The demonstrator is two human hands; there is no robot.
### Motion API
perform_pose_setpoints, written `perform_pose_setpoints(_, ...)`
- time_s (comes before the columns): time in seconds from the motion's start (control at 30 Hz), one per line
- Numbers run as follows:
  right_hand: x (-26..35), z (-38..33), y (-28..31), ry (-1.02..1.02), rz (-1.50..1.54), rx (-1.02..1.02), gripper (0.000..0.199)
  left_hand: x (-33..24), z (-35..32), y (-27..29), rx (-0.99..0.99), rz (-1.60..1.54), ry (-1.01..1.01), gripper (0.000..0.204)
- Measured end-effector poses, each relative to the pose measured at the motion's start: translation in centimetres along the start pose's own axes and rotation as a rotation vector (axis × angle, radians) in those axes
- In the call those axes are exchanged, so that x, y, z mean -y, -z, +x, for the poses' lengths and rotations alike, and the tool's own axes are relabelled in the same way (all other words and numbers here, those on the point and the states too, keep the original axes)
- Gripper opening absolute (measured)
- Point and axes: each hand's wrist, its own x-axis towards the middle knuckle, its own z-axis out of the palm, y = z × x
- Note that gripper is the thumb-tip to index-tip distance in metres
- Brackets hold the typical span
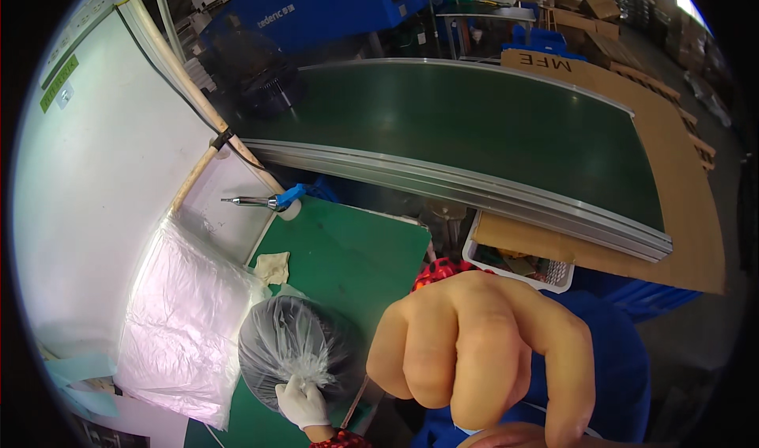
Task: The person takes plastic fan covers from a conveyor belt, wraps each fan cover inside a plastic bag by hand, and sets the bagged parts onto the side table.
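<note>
My left hand (301,402), in a white glove with a red patterned cuff, is shut on the twisted neck of a clear plastic bag (292,349). The bag holds a dark round object and rests on the green work mat (348,250). My right hand (482,353) is bare and very close to the lens. Its fingers are curled downward, its thumb hangs at the right, and nothing shows inside it. A red patterned sleeve (437,272) shows behind its wrist.
A stack of clear plastic bags (182,321) lies left of the mat, with a yellowish rag (273,268) beside it. A metal-tipped tool with a blue grip (261,202) sits at the mat's far corner. Beyond runs a green conveyor belt (474,124). A white crate (514,266) and cardboard (688,211) stand on the right.
</note>
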Motion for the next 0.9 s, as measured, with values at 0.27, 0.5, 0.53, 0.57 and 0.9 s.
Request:
perform_pose_setpoints(0.27, -1.1, -1.3, -2.2, 0.320, -0.168, -0.145, 0.026, -1.9, 0.2, -0.1, -0.053, 0.004, -0.048, 0.011)
perform_pose_setpoints(0.5, -0.1, 0.5, -1.0, 0.166, -0.043, 0.051, 0.020, -1.6, -0.1, -0.1, -0.080, -0.015, -0.055, 0.011)
perform_pose_setpoints(0.53, 0.0, 0.5, -1.3, 0.166, -0.044, 0.051, 0.020, -1.5, 0.0, -0.2, -0.092, -0.020, -0.074, 0.011)
perform_pose_setpoints(0.57, 0.1, 0.4, -1.8, 0.143, -0.067, 0.003, 0.020, -1.5, 0.0, -0.2, -0.091, -0.021, -0.075, 0.011)
perform_pose_setpoints(0.9, -0.7, -1.0, -1.8, 0.258, -0.141, -0.082, 0.030, -1.6, -0.2, -0.1, -0.102, -0.044, -0.077, 0.012)
